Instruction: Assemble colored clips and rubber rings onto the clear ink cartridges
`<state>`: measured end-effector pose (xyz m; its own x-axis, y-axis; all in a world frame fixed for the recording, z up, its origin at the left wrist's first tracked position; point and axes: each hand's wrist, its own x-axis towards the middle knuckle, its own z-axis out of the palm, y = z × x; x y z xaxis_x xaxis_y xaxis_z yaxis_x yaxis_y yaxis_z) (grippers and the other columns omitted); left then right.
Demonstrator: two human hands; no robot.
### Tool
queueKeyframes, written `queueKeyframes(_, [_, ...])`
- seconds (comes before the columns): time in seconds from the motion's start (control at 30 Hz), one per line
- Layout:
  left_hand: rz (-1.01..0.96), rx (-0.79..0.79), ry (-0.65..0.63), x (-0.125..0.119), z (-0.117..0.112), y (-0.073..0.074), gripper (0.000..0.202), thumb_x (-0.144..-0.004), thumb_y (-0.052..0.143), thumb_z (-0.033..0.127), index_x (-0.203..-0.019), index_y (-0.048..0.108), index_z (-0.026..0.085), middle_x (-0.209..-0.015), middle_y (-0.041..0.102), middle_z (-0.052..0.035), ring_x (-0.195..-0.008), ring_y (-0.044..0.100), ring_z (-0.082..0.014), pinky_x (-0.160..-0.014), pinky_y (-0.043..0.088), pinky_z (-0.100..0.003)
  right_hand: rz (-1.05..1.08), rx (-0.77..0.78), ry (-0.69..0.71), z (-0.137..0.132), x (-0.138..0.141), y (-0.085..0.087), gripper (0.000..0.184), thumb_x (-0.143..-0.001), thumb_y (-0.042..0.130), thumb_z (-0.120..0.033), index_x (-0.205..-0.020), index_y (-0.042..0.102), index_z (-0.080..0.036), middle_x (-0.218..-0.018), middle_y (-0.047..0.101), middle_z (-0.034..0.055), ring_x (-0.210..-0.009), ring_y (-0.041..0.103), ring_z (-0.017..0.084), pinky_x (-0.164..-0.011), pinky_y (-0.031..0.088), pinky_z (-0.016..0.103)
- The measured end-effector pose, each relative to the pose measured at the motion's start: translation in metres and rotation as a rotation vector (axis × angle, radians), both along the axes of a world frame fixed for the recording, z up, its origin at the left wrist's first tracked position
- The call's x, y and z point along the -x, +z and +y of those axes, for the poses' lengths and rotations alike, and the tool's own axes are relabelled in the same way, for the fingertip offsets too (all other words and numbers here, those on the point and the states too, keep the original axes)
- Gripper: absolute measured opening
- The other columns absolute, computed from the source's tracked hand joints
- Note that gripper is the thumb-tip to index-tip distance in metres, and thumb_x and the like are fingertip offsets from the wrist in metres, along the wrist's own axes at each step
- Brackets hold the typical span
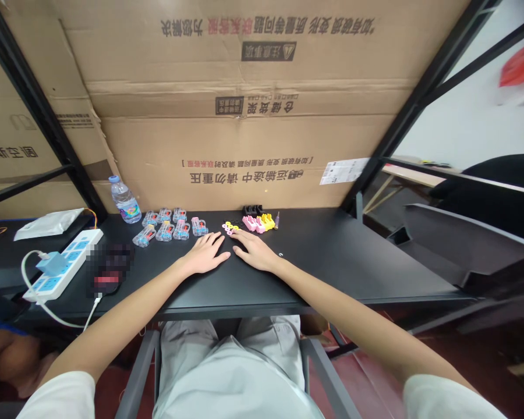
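Observation:
My left hand (207, 253) lies flat, palm down, on the black table (332, 256), fingers stretched out and holding nothing. My right hand (254, 250) rests flat beside it, also palm down and holding nothing. Just beyond the fingertips lie small yellow and pink rings (230, 227) and pink and yellow plastic parts (258, 222). To the left of those sit several clear plastic packs with red and blue contents (168, 228).
A water bottle (124, 201) stands at the back left. A white power strip (63, 265) with a plugged charger lies at the left edge, next to a blurred dark object (109, 270). Cardboard (253, 116) forms the back wall. A small ring (280, 254) lies right of my right hand.

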<state>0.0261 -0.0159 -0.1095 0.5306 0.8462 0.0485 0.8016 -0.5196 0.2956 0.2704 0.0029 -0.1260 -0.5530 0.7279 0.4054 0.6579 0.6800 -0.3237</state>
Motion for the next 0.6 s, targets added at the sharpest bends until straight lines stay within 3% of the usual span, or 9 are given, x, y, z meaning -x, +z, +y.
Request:
queueKeyframes(0.2, [-0.021,-0.026,-0.009,0.001,-0.004,-0.005,0.082,-0.104,0.030,0.076,-0.168,0.032,0.024,-0.177,0.025,-0.0119,-0.164,0.022,-0.0360,-0.131,0.021,-0.056,0.004,0.007,0.001,-0.010,-0.005,0.000,0.050,-0.102,0.056,-0.033,-0.149,0.062,-0.020,-0.159,0.057,0.0153,-0.150,0.052,0.032,-0.125,0.042,0.055])
queueKeyframes(0.47, [0.006,-0.049,0.004,-0.001,-0.006,-0.004,0.078,-0.106,0.031,0.071,-0.166,0.039,0.022,-0.176,0.030,-0.0123,-0.163,0.025,-0.0356,-0.131,0.023,-0.055,-0.089,0.001,-0.013,-0.013,-0.004,-0.001,0.050,-0.105,0.051,-0.036,-0.147,0.064,-0.012,-0.156,0.059,0.0178,-0.148,0.053,0.034,-0.126,0.041,0.053])
queueKeyframes(0.6, [0.015,-0.047,0.004,-0.002,-0.007,-0.002,0.077,-0.106,0.032,0.070,-0.166,0.039,0.020,-0.176,0.030,-0.0129,-0.163,0.025,-0.0357,-0.131,0.022,-0.055,-0.085,0.001,-0.014,-0.012,-0.004,-0.002,0.049,-0.105,0.052,-0.036,-0.147,0.065,-0.015,-0.156,0.060,0.0165,-0.148,0.053,0.033,-0.126,0.041,0.054])
